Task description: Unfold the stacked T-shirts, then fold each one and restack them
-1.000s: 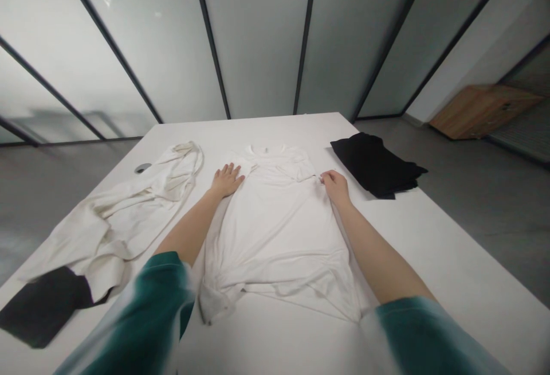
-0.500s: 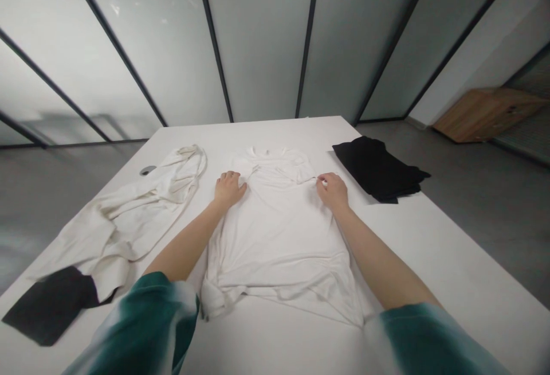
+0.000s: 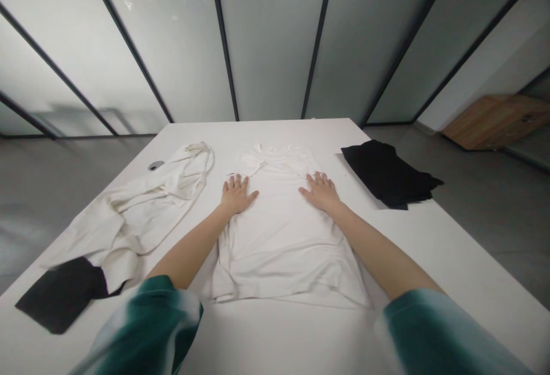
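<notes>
A white T-shirt point(image 3: 283, 237) lies spread out in front of me, its neckline at the far end and its hem towards me. Soft wrinkles cross its lower half. My left hand point(image 3: 237, 195) rests flat with fingers apart on the shirt's left edge, just below the sleeve. On the opposite edge my right hand point(image 3: 321, 191) lies palm down, fingers spread, near the other sleeve. Neither hand grips the cloth.
To the left on the white table point(image 3: 292, 340) is a crumpled cream garment point(image 3: 146, 209), with a dark cloth point(image 3: 64, 295) at its near end. A round grey disc point(image 3: 155, 165) sits beyond it. Black folded clothes point(image 3: 389, 171) are stacked at the right edge.
Both hands have gone from curled fingers at the shirt's sides to lying flat on it. The shirt's hem is straighter and smoother. The view has shifted slightly left.
</notes>
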Tool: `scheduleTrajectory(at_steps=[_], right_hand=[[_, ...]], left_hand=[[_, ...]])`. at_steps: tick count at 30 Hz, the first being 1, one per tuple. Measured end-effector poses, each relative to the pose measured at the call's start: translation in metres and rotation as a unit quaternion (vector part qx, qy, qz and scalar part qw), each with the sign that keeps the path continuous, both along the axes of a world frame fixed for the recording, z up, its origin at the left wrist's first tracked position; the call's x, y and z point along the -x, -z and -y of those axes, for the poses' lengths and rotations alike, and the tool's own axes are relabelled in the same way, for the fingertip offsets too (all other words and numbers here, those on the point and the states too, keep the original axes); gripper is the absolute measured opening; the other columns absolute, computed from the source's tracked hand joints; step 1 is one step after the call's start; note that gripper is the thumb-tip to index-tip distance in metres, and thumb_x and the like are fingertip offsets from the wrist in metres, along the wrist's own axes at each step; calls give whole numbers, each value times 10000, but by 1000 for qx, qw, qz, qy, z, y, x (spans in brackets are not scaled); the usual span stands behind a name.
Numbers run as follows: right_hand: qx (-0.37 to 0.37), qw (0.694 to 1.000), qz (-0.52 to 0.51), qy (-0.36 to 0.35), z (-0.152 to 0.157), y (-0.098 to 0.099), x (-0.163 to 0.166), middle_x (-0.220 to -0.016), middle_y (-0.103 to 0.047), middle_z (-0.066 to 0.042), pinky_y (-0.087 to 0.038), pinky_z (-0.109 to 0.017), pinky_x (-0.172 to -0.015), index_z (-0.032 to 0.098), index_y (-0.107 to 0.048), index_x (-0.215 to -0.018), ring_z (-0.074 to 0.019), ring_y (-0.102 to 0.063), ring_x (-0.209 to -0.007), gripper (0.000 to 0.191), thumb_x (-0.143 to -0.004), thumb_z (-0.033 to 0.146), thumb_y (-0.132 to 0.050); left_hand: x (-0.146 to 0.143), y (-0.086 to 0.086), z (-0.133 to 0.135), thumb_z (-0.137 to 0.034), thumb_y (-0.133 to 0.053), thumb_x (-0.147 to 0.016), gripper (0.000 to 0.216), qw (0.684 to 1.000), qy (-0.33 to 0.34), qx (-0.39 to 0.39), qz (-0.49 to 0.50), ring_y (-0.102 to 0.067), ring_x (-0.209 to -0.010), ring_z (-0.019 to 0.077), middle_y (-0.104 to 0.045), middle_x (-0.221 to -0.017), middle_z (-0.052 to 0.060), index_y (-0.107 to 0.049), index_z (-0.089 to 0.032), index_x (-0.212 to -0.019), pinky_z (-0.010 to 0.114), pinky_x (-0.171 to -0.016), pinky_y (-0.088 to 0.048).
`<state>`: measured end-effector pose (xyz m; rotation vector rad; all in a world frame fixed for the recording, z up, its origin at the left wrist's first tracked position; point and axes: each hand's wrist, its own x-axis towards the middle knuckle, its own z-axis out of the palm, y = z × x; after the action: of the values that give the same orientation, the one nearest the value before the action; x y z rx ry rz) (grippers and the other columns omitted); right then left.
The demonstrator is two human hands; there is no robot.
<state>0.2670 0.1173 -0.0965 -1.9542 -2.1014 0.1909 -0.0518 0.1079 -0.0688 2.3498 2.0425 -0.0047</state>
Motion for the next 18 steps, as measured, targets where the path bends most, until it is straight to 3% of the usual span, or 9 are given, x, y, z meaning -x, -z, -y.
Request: scheduleTrajectory(at_steps=[6,10,14,18], right_hand=[[-16,999,-5,-47,-39,-2,-15,-1578,-352,-162,-213,-558,-1155,187,-447,-1474,-368,-252,-1470,728,-885,614,-460],[-37,998,-30,-32,-43,-15,-20,-1514,-443,-183,-272,-511,-1139,138,-516,-1407,-349,-349,-1420,623,-894,489,-492],[-103,993,-30,-38,-15,-32,-29,-1311,-614,-173,-375,-482,-1038,158,-646,-1214,-337,-520,-1227,414,-865,340,-517],[-88,990,-25,-107,42,-44,-33,-971,-691,-130,-439,-400,-857,189,-692,-891,-280,-603,-939,233,-864,321,-501]], left_hand=[[0,-7,-31,-647,-288,-939,788,999,32,6,14,-188,-1498,363,-228,-1624,173,-274,-161,-1559,526,-1174,-193],[1,-16,-35,-508,-360,-961,645,997,39,-51,51,-314,-1451,314,-358,-1571,167,-385,-142,-1491,459,-1158,-264],[13,-28,-8,-410,-460,-921,424,992,29,-85,94,-543,-1206,290,-600,-1281,155,-598,-157,-1232,405,-1019,-423],[29,-37,43,-459,-504,-894,294,974,155,-24,161,-604,-980,248,-645,-993,95,-637,-208,-969,371,-893,-473]])
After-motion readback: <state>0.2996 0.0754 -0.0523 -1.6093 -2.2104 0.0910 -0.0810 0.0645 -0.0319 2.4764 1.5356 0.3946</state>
